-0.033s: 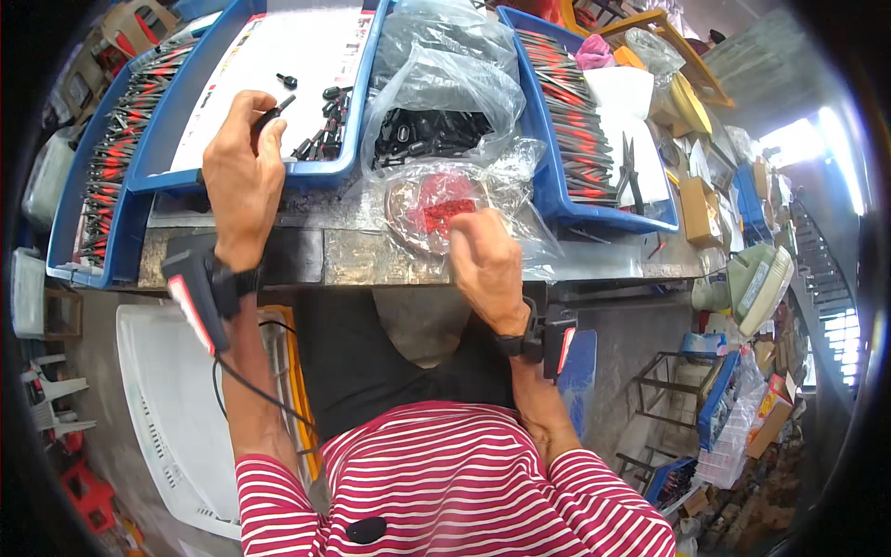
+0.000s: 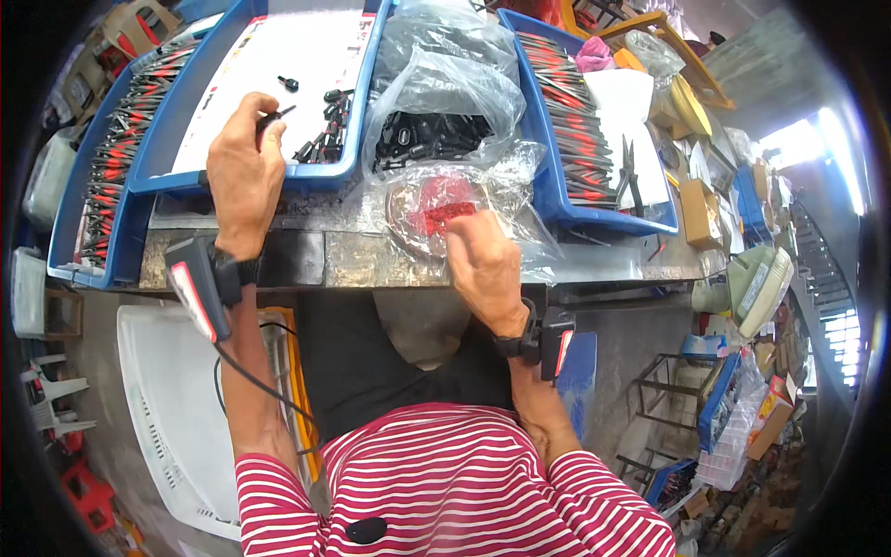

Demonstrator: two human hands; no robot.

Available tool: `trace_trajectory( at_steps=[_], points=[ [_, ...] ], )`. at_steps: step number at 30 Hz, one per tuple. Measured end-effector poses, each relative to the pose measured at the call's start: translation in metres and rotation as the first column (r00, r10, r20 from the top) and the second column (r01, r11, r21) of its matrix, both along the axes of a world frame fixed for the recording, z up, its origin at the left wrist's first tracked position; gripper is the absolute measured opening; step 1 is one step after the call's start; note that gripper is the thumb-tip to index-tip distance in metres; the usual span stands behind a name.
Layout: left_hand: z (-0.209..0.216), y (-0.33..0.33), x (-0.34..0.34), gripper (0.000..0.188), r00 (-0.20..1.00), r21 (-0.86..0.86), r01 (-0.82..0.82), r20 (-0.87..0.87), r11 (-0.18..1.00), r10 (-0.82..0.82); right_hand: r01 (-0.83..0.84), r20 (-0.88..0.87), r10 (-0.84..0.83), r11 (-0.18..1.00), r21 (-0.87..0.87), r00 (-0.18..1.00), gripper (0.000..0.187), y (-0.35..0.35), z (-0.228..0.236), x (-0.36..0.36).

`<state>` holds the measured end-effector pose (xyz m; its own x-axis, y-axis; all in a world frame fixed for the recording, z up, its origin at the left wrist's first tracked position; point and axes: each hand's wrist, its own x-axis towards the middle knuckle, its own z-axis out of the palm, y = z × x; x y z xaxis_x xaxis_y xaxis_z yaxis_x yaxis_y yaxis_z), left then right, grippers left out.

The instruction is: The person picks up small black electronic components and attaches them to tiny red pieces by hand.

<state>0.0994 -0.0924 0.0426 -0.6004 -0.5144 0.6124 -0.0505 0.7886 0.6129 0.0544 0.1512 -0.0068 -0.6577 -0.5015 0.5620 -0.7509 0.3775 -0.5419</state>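
Observation:
My left hand (image 2: 246,176) is closed, pinching a small black plastic part (image 2: 269,120) with a thin tip over the near side of a blue tray (image 2: 357,121). Loose black parts (image 2: 323,139) lie in that tray on a white printed sheet, one of them on its own. My right hand (image 2: 486,271) has its fingers drawn together at a round dish (image 2: 401,218) lined with clear plastic. Small red pieces (image 2: 441,215) are heaped in the dish beside the fingertips. Whatever those fingers hold, if anything, is hidden.
Behind the dish, a clear plastic bag (image 2: 445,79) holds many black parts (image 2: 432,136). Blue trays of red-and-black slender tools stand at far left (image 2: 116,172) and right (image 2: 571,121). Pliers (image 2: 629,176) rest in the right tray. A green-grey machine (image 2: 759,288) stands farther right.
The black part in my left hand has tilted to lie flatter, and that hand has shifted very slightly. My right hand stays at the dish.

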Motion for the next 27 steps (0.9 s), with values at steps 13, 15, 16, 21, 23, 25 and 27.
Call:
trace_trajectory(
  at_steps=[13, 15, 16, 21, 23, 25, 27],
  points=[
    [-0.007, 0.047, -0.035, 0.019, 0.934, -0.037, 0.336, -0.114, 0.941, -0.338, 0.066, -0.053, -0.053, 0.96, 0.271, 0.997, 0.006, -0.01, -0.003, -0.003],
    [-0.008, 0.066, -0.049, 0.018, 0.895, 0.027, 0.446, -0.02, 0.895, -0.446, 0.065, -0.029, -0.059, 0.968, 0.242, 0.998, 0.006, -0.01, -0.001, -0.001],
    [-0.014, 0.07, -0.057, 0.016, 0.882, 0.014, 0.469, 0.043, 0.883, -0.469, 0.064, -0.007, -0.064, 0.974, 0.218, 0.998, 0.006, -0.011, -0.001, 0.0],
    [-0.037, 0.077, -0.085, 0.015, 0.827, -0.006, 0.503, 0.296, 0.865, -0.479, 0.038, 0.026, -0.041, 0.994, 0.106, 0.999, 0.007, -0.011, 0.002, 0.002],
    [-0.035, 0.084, -0.083, 0.015, 0.847, -0.043, 0.474, 0.294, 0.879, -0.442, 0.039, 0.026, -0.041, 0.997, 0.072, 0.999, 0.007, -0.01, 0.002, 0.002],
    [-0.04, 0.088, -0.086, 0.014, 0.857, -0.079, 0.461, 0.299, 0.884, -0.42, 0.059, 0.036, -0.061, 0.997, 0.052, 0.997, 0.008, -0.009, 0.001, 0.002],
    [-0.044, 0.09, -0.087, 0.012, 0.869, -0.119, 0.442, 0.302, 0.889, -0.392, 0.067, 0.034, -0.068, 0.997, 0.035, 0.997, 0.008, -0.009, -0.001, 0.001]
  ],
)
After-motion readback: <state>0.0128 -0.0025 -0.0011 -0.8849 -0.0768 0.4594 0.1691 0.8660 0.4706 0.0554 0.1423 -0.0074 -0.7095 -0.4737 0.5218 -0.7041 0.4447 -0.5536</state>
